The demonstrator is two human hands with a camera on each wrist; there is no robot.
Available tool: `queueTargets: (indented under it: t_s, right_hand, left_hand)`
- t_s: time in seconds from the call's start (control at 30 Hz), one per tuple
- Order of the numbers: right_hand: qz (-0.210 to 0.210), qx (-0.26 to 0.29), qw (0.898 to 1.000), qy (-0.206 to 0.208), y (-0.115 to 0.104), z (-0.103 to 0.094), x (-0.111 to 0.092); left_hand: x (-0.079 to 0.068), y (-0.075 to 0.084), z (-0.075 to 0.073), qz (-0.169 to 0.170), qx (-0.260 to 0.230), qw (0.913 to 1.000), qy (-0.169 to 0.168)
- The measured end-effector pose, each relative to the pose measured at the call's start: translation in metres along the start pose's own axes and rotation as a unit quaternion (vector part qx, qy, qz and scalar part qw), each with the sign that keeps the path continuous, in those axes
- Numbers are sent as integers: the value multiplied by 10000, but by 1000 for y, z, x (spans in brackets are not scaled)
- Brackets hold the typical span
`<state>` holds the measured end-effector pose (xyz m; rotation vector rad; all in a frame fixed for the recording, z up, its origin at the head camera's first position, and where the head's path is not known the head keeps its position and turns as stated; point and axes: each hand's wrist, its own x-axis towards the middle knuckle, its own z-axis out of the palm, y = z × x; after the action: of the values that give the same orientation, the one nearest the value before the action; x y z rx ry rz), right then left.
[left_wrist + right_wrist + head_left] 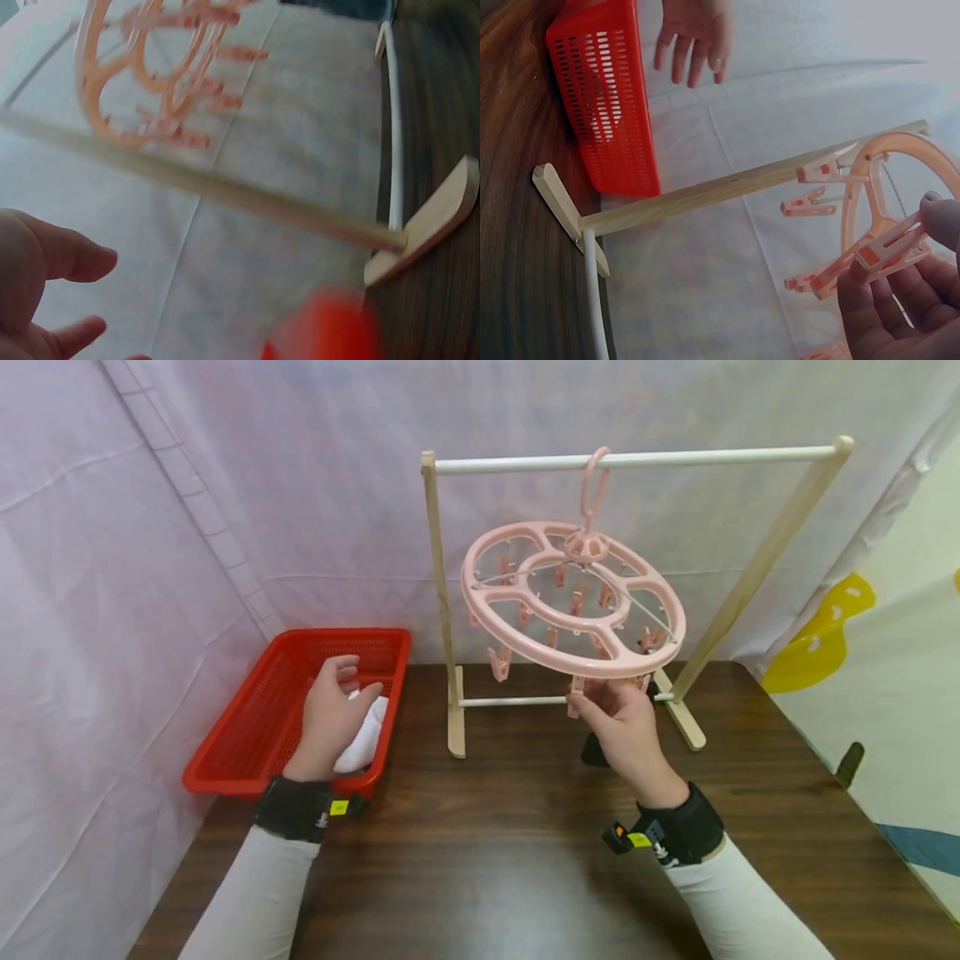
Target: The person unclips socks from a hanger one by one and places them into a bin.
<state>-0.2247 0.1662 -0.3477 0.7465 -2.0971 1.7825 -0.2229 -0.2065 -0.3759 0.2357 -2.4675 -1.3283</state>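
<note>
A pink round clip hanger [517, 639] hangs by its hook from the white bar of a wooden-ended rack. Under its near rim, my right hand [628, 727] pinches one of the pink clothespins [889, 251], thumb on one side and fingers on the other. My left hand [333, 714] is over the red plastic basket [232, 739], its fingers apart and slightly bent, with nothing in them in the right wrist view. White cloth [365, 739] lies in the basket, partly covered by that hand. Other clothespins [498, 662] dangle from the hanger.
The rack's wooden post [441, 585] stands between basket and hanger, its foot [456, 727] on the brown table [495, 860]. A dark item [595, 752] shows partly behind my right hand; its kind is unclear. White sheeting [315, 493] closes off the back and left.
</note>
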Motion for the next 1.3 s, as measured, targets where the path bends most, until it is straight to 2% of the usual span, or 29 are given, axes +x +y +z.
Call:
queueTargets:
  t_s: [0.1,0.2,0.33,0.47,0.57,0.67,0.73,0.8,0.87,0.93,1.03,1.17,1.3]
  right_hand:
    - [-3,-28,10000,10,-1,0,0]
    - [-18,-7,10000,15,0,1,-1]
    - [33,58,10000,57,1,1,-1]
    - [69,134,9999,77,1,2,0]
    - [-7,135,9999,56,1,3,1]
    - [-58,118,9999,36,0,2,1]
    - [-59,81,9999,53,-1,1,1]
    - [-26,84,9999,80,-2,0,0]
    - [-8,82,9999,102,-2,-1,-1]
    - [14,126,9999,111,-2,-1,-1]
    - [-27,196,9998,78,2,-2,-1]
    - [-52,215,9997,98,17,-2,0]
    - [24,180,9998,106,24,-2,-1]
  left_hand:
    - [-6,14,17,463,-143,9986,218]
    - [-15,32,35,1077,-194,9932,406]
    - [-32,59,58,1905,-132,9804,483]
    - [-49,88,74,2525,-42,9663,492]
    - [-54,106,83,3013,39,9504,765]
    - [-54,121,89,3504,171,9285,1217]
    - [-53,131,92,3831,378,9099,1547]
    - [-52,141,94,4167,656,8898,1739]
    - [-51,151,96,4505,963,8692,1796]
    - [-51,159,98,4774,1198,8538,1697]
    - [-51,166,102,5015,1390,8412,1468]
    - [-45,164,104,5202,1305,8343,1279]
    - [-37,158,102,5313,1016,8307,1319]
